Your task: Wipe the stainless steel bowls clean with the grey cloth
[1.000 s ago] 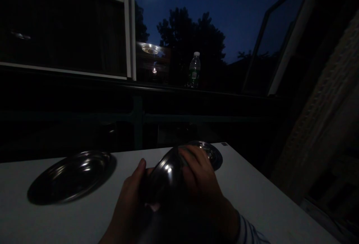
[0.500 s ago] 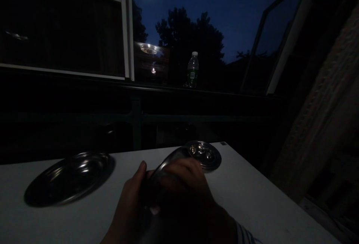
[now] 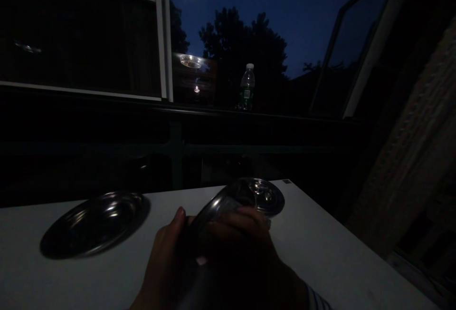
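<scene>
My left hand grips the near left rim of a shiny metal dish, thumb up along its edge. The dish is tilted up off the table, and much of it lies in shadow or behind my hands. My right hand lies across the dish with its fingers curled together. A greyish scrap shows by the fingers, too dark to name. A small pale pinkish patch shows between the hands. Beyond them a round metal plate with shiny shapes in it sits on the table, partly covered by the held dish.
An oval metal plate lies on the white table at left. Behind the table, a plastic bottle with a green label stands on the sill of an open window. A curtain hangs at right. The room is very dark.
My right hand has moved from the far right side of the dish down and across its face, then slightly to the right. My left hand keeps its grip. The view shifts slightly.
</scene>
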Demonstrator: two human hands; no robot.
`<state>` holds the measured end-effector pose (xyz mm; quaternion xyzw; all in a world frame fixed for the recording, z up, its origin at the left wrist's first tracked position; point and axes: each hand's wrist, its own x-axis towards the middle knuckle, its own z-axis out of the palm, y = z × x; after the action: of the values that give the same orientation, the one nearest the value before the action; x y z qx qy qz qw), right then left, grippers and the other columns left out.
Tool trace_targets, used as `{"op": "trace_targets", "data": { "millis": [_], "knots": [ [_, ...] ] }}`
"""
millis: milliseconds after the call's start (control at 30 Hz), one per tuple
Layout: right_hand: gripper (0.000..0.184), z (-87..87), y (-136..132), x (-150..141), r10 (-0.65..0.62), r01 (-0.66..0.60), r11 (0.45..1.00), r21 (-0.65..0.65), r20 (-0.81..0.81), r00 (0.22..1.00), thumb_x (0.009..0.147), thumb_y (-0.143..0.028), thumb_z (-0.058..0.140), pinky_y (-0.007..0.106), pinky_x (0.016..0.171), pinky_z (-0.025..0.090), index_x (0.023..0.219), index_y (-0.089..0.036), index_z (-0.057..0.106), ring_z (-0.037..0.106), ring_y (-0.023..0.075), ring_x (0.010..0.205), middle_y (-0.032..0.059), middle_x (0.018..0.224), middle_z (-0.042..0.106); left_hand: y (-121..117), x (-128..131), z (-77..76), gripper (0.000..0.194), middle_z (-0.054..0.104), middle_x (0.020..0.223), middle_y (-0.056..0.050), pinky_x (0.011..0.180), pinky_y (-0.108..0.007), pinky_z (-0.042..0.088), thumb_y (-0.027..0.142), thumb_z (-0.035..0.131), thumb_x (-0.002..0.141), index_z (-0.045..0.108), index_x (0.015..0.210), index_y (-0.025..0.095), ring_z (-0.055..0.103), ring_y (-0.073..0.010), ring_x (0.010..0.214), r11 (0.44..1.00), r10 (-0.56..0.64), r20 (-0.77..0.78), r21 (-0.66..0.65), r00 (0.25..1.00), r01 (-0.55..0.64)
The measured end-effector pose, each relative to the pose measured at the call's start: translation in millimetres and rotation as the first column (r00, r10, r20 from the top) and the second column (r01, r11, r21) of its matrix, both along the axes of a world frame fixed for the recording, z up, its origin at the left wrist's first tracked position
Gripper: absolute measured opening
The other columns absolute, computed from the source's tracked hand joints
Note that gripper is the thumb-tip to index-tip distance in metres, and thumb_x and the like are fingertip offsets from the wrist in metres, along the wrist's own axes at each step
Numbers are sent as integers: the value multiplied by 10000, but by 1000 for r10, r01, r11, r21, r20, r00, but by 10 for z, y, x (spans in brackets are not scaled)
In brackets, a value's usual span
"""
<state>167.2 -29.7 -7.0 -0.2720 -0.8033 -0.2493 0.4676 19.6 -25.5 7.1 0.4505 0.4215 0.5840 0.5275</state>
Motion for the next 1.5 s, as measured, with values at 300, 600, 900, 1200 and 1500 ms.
{"op": "trace_targets", "data": {
  "millis": [300,600,900,1200,1500],
  "knots": [
    [172,-39,55,-29,-59,61,995,-77,35,998,885,-256,442,359,913,361,1000,-222,565,499,171,986,4,998,624,59,-20,-50,423,538,401,-16,441,-270,365,556,579,634,598,453,174,457,-147,406,986,-131,146,-87,981,144],
    [282,11,178,179,-116,77,967,-243,-153,981,903,-185,321,371,839,424,1080,-181,540,475,193,1034,78,1108,554,2,40,27,370,522,387,-1,397,-249,337,508,617,624,610,467,173,430,-128,384,972,-133,268,-154,954,179],
    [192,-106,103,-44,6,0,999,-41,155,988,904,-280,403,338,963,329,1000,-230,561,487,142,1013,-13,1029,623,33,10,-29,375,496,379,20,389,-245,352,491,631,642,561,448,178,434,-112,357,972,-101,269,-181,958,153],
    [209,-138,24,-150,-64,67,998,-11,198,978,915,-235,373,311,1002,335,998,-248,563,486,116,1053,-38,1049,632,144,-19,-36,277,577,465,4,378,-210,379,410,670,649,630,569,148,504,-104,399,941,-107,423,-248,900,229],
    [281,-77,181,112,-175,148,977,-153,-188,966,898,-195,334,448,910,421,1093,-201,536,436,218,1157,84,1177,544,143,-13,-5,256,642,546,-20,514,-257,469,386,641,686,668,660,133,594,-154,514,956,-64,397,-237,915,170]
  ]
}}
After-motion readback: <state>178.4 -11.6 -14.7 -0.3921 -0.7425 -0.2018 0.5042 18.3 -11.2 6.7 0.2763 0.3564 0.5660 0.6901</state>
